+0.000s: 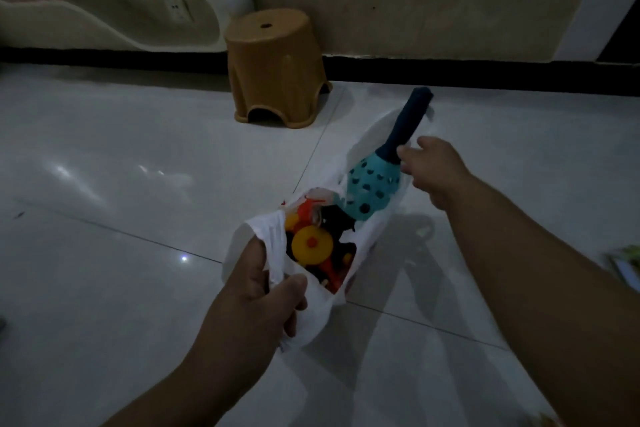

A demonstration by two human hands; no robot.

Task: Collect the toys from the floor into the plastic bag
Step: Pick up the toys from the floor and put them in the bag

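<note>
A white plastic bag (311, 308) hangs open above the floor in the middle of the view. My left hand (263, 302) grips its near rim. Inside lie orange, yellow and black toy parts, among them a yellow wheel (311, 246). A teal rattle-like toy (374, 184) with dark dots and a dark blue handle leans out of the far side of the bag. My right hand (434, 168) is at the far rim beside that handle, fingers curled; whether they pinch the bag or the toy is unclear.
A brown plastic stool (277, 69) stands on the white tiled floor (121, 184) near the wall. A cream curved unit (138, 10) runs along the back left. Something flat and greenish (627, 265) lies at the right edge.
</note>
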